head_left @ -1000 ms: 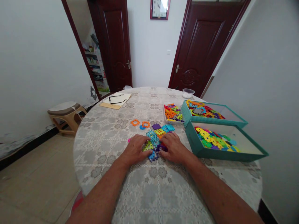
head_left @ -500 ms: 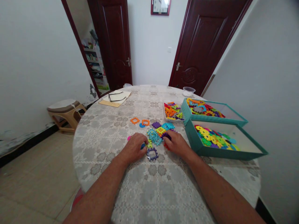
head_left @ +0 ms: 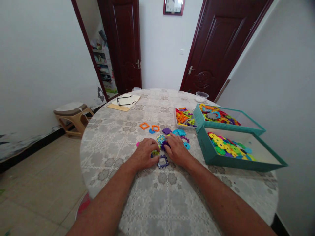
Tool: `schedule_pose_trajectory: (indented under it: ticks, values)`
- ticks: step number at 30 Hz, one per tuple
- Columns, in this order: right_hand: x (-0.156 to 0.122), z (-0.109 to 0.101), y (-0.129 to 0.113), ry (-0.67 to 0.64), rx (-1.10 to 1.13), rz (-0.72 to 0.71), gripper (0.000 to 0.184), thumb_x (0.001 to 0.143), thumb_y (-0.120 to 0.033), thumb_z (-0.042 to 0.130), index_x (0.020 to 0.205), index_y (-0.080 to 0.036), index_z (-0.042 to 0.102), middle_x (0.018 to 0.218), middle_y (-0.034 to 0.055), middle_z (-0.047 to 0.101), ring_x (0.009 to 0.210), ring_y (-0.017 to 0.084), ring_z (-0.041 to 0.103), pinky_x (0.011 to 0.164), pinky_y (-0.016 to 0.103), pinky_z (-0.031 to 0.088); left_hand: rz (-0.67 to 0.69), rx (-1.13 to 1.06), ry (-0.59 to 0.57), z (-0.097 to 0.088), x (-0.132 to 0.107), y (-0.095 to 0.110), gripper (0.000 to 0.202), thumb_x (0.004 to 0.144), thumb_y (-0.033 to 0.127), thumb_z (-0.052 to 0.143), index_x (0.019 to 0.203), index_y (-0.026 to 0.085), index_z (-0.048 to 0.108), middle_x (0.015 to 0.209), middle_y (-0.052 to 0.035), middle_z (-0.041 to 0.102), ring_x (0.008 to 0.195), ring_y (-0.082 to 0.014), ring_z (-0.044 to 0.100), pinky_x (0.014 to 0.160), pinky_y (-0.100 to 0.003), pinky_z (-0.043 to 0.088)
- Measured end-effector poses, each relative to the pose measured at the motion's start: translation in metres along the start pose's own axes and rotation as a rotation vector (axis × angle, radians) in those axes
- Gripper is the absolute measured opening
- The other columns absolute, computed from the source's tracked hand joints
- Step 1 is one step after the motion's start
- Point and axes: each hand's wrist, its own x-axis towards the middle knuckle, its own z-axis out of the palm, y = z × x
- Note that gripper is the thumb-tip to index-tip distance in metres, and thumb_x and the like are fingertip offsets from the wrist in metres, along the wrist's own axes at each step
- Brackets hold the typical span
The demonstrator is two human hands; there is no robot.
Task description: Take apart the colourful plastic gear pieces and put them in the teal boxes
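Note:
My left hand (head_left: 145, 153) rests on the table with its fingers curled around a small yellow-green interlocking piece (head_left: 155, 152). A dark blue piece shows partly beneath those fingers. My right hand (head_left: 177, 149) grips a dark purple gear-shaped piece (head_left: 164, 144) by its fingertips, close to my left hand. Just beyond the fingers lies a light blue toothed piece (head_left: 161, 139), partly covered. A dark purple square frame piece (head_left: 162, 161) lies flat in front of both hands. Around them are a purple gear (head_left: 166, 131), turquoise pieces (head_left: 179, 132) and a pink piece (head_left: 137, 144).
Two orange frame pieces (head_left: 144, 126) and a blue disc (head_left: 152, 131) lie farther back. To the right stand a clear tray (head_left: 176, 119) and two teal boxes (head_left: 209, 154) of colourful pieces. Eyeglasses (head_left: 123, 104) rest on paper at the far left.
My right hand has moved left with the purple gear, toward my left hand. The left fingers have closed around the yellow-green piece. The view has shifted slightly.

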Motion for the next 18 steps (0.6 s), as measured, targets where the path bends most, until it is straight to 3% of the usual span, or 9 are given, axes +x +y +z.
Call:
schedule_pose_trajectory:
  ticks: [5, 8, 11, 14, 18]
  values:
    - [-0.004, -0.006, 0.000, 0.054, 0.047, 0.005, 0.014, 0.097, -0.027, 0.058, 0.107, -0.020, 0.065, 0.111, 0.0119, 0.068, 0.110, 0.028, 0.058, 0.108, 0.049, 0.040, 0.056, -0.046, -0.100, -0.003, -0.004, 0.003, 0.063, 0.061, 0.056, 0.094, 0.113, 0.027, 0.072, 0.139, -0.0104, 0.058, 0.134, -0.0341, 0.049, 0.116, -0.050, 0.037]
    - [-0.008, -0.013, 0.000, 0.137, 0.162, 0.045, 0.029, 0.096, -0.022, 0.055, 0.123, -0.020, 0.064, 0.119, 0.0114, 0.070, 0.114, 0.027, 0.060, 0.107, 0.045, 0.043, 0.067, -0.047, -0.128, -0.003, -0.006, 0.001, 0.072, 0.056, 0.061, 0.095, 0.115, 0.027, 0.072, 0.144, -0.0120, 0.056, 0.138, -0.0367, 0.046, 0.119, -0.054, 0.034]
    - [-0.009, -0.020, 0.005, 0.219, 0.271, 0.212, 0.037, 0.095, -0.027, 0.056, 0.132, -0.021, 0.063, 0.126, 0.0109, 0.071, 0.115, 0.026, 0.064, 0.103, 0.042, 0.047, 0.080, -0.047, -0.117, -0.003, -0.006, 0.001, 0.064, 0.061, 0.053, 0.096, 0.114, 0.026, 0.072, 0.145, -0.0128, 0.055, 0.139, -0.0362, 0.045, 0.120, -0.054, 0.034]
    - [-0.008, -0.028, 0.013, 0.233, 0.392, 0.354, 0.029, 0.094, -0.033, 0.060, 0.119, -0.021, 0.068, 0.113, 0.0074, 0.074, 0.102, 0.025, 0.068, 0.095, 0.039, 0.051, 0.102, -0.070, -0.076, -0.002, -0.006, 0.003, 0.050, 0.067, 0.042, 0.093, 0.108, 0.024, 0.072, 0.143, -0.0123, 0.057, 0.139, -0.0339, 0.047, 0.119, -0.051, 0.037]
    - [-0.009, -0.040, 0.018, 0.099, 0.628, 0.271, 0.024, 0.091, -0.032, 0.065, 0.112, -0.021, 0.069, 0.108, 0.0049, 0.073, 0.099, 0.023, 0.068, 0.093, 0.038, 0.052, 0.129, -0.128, 0.024, 0.000, -0.003, 0.003, 0.022, 0.084, 0.035, 0.079, 0.099, 0.021, 0.071, 0.135, -0.0131, 0.061, 0.134, -0.0297, 0.050, 0.117, -0.047, 0.041]
